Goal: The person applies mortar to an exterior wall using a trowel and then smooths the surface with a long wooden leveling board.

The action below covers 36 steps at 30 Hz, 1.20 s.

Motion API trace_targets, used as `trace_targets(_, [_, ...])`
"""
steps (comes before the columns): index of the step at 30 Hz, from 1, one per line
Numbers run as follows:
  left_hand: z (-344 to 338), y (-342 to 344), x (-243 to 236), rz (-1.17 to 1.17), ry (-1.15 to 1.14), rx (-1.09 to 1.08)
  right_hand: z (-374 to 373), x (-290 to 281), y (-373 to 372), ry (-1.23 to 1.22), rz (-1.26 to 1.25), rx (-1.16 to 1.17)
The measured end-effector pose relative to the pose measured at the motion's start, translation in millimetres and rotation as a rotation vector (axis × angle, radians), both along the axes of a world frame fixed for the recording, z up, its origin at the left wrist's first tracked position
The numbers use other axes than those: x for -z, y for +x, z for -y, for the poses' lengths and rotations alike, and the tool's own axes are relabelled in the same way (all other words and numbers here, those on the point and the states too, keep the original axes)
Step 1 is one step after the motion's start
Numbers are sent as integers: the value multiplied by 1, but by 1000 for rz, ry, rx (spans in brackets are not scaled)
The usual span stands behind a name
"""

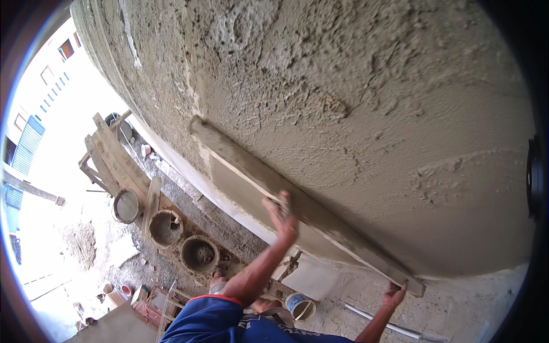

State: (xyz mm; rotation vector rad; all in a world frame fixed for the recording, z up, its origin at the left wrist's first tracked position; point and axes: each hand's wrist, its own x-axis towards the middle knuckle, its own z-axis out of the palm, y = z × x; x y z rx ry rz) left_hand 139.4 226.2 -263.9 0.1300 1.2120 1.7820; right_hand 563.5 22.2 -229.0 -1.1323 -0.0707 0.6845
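Left forearm (pixel 258 270) raised, left grip (pixel 281 215) curled; right forearm (pixel 378 323) lower, right grip (pixel 395 293) curled.

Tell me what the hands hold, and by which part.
A long board: the left hand grips its lower edge near the middle, the right hand its lower edge near the right end.

The upper wall (pixel 320 74) is covered in rough, pitted, matt plaster, while a smoother, finely grained finish is seen beneath the board (pixel 314 214). The board itself is coated in dull mortar. Worn, matt wood is shown in the planks (pixel 123 154). The bucket (pixel 200 243) is caked with gritty residue; the shirt (pixel 209 320) is made of soft, creased cloth.
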Motion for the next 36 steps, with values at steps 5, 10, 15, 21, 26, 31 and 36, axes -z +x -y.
trace_targets(5, [-66,-122,60,-31,-13,-137,-46,18,-132,30,-36,-145])
trace_targets(10, [-67,-122,17,-61,-274,-113,-51,-9,-134,-5,114,-23])
trace_targets(15, [-5,-37,-37,-907,286,67,-8,-130,-18,-76,267,159])
trace_targets(21, [-9,-5,-66,-234,585,179,11,-161,13,85,261,150])
trace_targets(26, [-64,-104,-12,-196,272,125,-38,-126,-99,31,188,-32])
trace_targets(31, [-82,-178,-12,-1049,-148,372,-66,-117,-167,74,174,54])
trace_targets(36, [-45,-120,-71,-1715,247,121,-46,-220,-115,6,394,221])
